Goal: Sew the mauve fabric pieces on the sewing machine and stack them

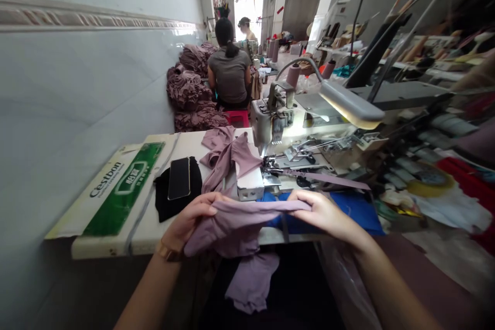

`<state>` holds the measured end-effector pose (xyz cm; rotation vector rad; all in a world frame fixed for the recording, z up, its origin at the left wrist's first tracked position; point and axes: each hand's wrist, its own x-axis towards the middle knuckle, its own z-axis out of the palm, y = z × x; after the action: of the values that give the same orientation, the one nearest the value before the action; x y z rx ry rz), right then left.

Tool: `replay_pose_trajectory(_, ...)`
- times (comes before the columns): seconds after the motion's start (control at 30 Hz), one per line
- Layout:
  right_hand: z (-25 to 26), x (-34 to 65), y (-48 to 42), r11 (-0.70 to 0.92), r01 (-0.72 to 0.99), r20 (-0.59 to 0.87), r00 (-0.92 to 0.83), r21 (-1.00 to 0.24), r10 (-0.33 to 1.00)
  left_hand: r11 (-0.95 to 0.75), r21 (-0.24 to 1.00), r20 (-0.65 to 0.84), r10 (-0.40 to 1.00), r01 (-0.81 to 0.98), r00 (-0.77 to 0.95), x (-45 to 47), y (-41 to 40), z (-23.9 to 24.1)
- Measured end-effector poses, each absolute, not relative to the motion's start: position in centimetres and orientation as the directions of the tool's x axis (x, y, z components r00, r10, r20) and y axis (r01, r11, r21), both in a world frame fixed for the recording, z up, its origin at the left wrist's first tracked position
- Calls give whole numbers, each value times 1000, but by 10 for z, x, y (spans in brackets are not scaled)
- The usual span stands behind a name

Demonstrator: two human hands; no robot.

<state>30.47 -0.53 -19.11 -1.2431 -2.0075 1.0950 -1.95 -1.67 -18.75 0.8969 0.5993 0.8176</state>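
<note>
I hold a mauve fabric piece (247, 227) stretched between both hands just in front of the table edge. My left hand (191, 219) is closed on its left end, and my right hand (323, 211) pinches its right end. Part of the fabric hangs down below the table. Just behind my hands stands the sewing machine (270, 124), with a thin mauve strip (328, 179) lying at its needle area. More mauve fabric (228, 154) is bunched to the machine's left.
A phone (179, 178) lies on black cloth beside a green and white carton (116, 185) at the table's left. A lamp (350, 103) hangs over the machine. Piles of fabric (189, 93) and two seated people (230, 69) are further back. Thread cones and clutter fill the right.
</note>
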Motion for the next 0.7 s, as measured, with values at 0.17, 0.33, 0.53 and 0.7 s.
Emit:
replay_pose_trajectory(0.17,-186,287,-10,130,138,60,-423,-982,904,572,751,-202,674,-329,710,1,-33,-214)
replay_pose_trajectory(0.33,-193,251,-14,32,102,-15,-424,-994,906,613,748,-249,614,-254,749,47,-37,-221)
replay_pose_trajectory(0.53,-229,235,-27,-206,-173,-157,-262,-963,952,383,892,-260,870,-242,418,70,-22,-207)
replay_pose_trajectory(0.7,-249,240,-48,-330,-280,-232,-331,-902,915,159,977,-108,944,-144,311,61,-4,-204)
